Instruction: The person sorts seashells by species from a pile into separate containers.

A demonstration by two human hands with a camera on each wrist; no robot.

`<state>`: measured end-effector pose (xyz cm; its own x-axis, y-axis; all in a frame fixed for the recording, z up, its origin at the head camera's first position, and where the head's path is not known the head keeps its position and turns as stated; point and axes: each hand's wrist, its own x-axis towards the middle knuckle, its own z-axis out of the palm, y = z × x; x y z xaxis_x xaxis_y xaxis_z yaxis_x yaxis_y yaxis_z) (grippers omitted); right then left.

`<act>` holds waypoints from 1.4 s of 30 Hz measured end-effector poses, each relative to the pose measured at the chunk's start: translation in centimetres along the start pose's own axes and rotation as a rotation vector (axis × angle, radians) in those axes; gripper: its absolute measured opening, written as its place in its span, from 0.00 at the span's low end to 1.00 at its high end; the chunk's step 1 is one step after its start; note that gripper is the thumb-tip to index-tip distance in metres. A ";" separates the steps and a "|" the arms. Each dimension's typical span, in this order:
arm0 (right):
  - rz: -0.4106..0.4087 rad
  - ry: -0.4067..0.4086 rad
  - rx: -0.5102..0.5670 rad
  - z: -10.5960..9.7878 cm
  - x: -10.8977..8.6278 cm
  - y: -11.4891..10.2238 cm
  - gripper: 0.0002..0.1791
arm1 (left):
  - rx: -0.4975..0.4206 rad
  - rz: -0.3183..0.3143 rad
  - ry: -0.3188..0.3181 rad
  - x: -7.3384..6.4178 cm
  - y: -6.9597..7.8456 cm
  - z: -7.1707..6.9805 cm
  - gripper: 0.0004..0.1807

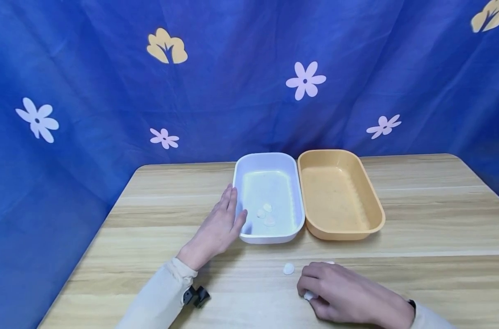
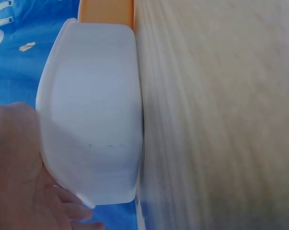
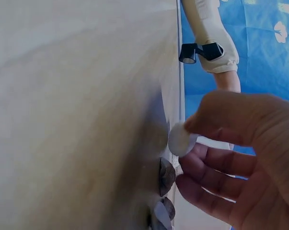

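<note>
My right hand [image 1: 341, 292] is low over the table and pinches a small white shell [image 3: 180, 140] between thumb and fingers. Just left of it lies another white shell [image 1: 288, 268], and the edge of one more [image 1: 330, 262] peeks out behind the knuckles. The right wrist view shows several greyish shells [image 3: 167, 175] beyond the fingers, near the tabletop. With its fingers fairly straight, my left hand [image 1: 216, 228] touches the left side of the white plastic bin [image 1: 270, 239]. A few pale shells [image 1: 267, 208] lie on that bin's floor, toward its near end.
A yellow-orange bin [image 1: 341, 235] stands close against the white bin's right side. Both are on a wood-grain table [image 1: 430, 219], near its back edge. Behind hangs a blue curtain [image 1: 241, 91] with flower shapes. A black clip-like device [image 1: 196, 296] sits at the left wrist.
</note>
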<state>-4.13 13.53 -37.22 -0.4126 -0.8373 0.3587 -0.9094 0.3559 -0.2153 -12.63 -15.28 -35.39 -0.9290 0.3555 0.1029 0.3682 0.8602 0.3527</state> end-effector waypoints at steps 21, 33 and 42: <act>0.073 -0.045 0.071 0.1 0.5 0.1 0.12 | 0.005 0.005 -0.005 -0.2 -0.1 0.0 0.37; 0.012 -0.004 0.088 -1.0 2.3 0.5 0.11 | 0.044 0.005 -0.027 0.0 0.2 0.0 0.37; 0.050 0.002 0.100 -3.2 5.1 2.5 0.10 | 0.047 0.028 -0.003 0.1 -0.1 -0.1 0.36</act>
<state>-8.63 11.46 -33.00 -0.4577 -0.8184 0.3474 -0.8778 0.3538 -0.3230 -12.82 -15.36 -35.35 -0.9182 0.3807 0.1089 0.3954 0.8661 0.3059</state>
